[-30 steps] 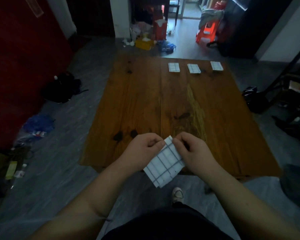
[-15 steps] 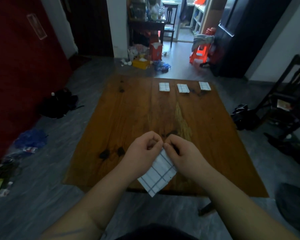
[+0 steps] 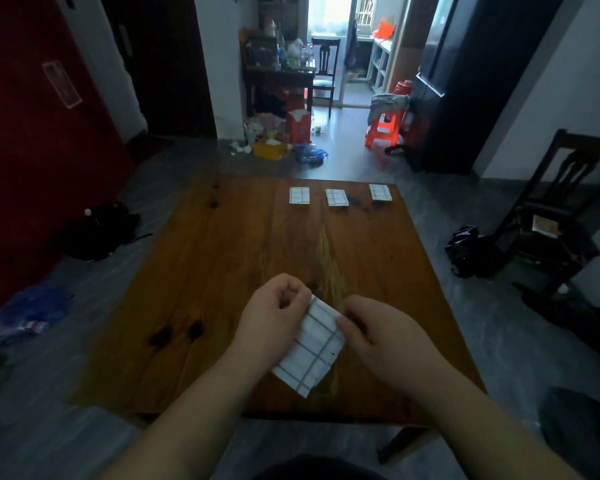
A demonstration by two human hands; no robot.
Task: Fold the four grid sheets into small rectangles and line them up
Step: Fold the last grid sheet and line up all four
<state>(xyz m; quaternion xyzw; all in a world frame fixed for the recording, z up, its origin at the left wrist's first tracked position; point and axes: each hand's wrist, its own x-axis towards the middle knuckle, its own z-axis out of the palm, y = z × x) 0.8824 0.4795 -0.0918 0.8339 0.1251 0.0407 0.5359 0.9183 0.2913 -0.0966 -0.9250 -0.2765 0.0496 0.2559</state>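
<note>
I see left hand [image 3: 274,313], right hand [image 3: 378,330] close together, both pinching top corner of grid sheet [image 3: 314,351] over near bench [image 3: 222,271] edge. Three folded sheets [image 3: 337,197] in row, far right.

Three folded grid rectangles [image 3: 336,197] in a far row; fourth sheet [image 3: 312,348] (partly folded, tilted) nearside.
</note>
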